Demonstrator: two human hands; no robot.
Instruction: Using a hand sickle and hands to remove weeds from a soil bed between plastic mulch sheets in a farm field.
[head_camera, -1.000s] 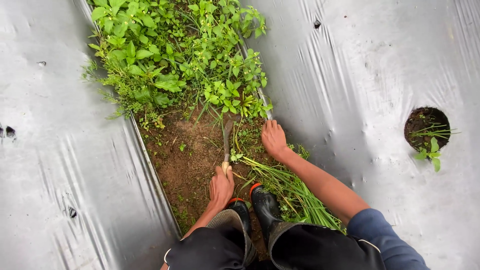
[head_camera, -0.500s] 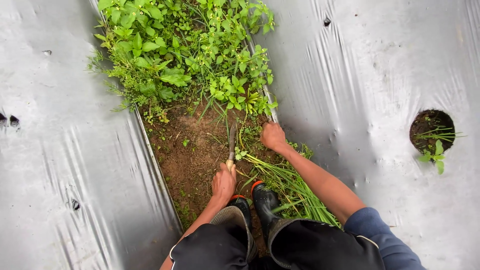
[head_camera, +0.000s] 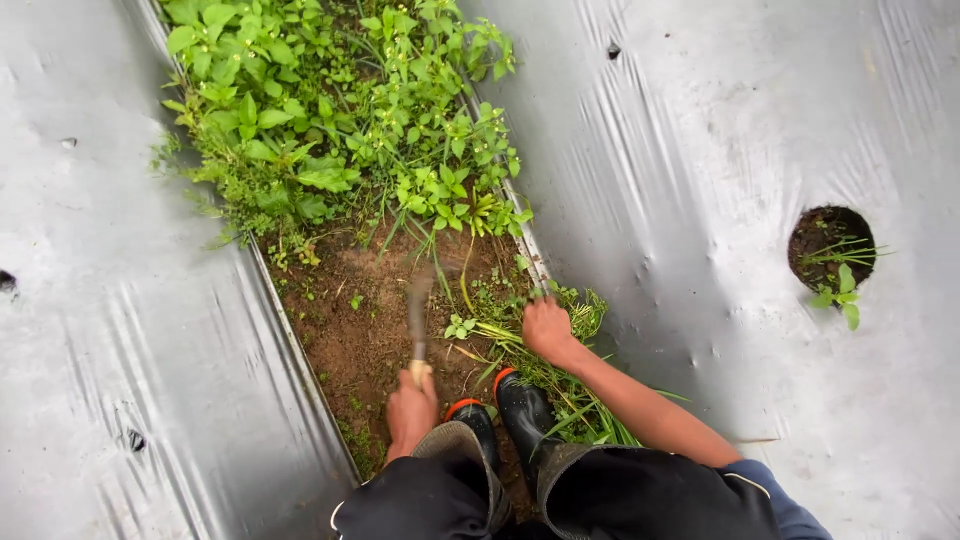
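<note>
My left hand (head_camera: 411, 410) grips the wooden handle of a small hand hoe (head_camera: 419, 310); its blade points away over bare brown soil (head_camera: 345, 330) and looks blurred. To the right, my right hand (head_camera: 547, 328) is closed on a tuft of green weeds (head_camera: 575, 305) at the edge of the plastic. A pile of pulled grass (head_camera: 580, 400) lies beside my black rubber boots (head_camera: 505, 415). Thick leafy weeds (head_camera: 330, 130) fill the furrow farther ahead.
Grey plastic mulch sheets (head_camera: 110, 330) cover the ground on both sides of the furrow. A round planting hole (head_camera: 830, 250) with a small seedling sits in the right sheet. Smaller holes dot the left sheet.
My right hand has shifted slightly right to the plastic's edge and closed on weeds. The hoe stays over the bare soil, its blade now blurred.
</note>
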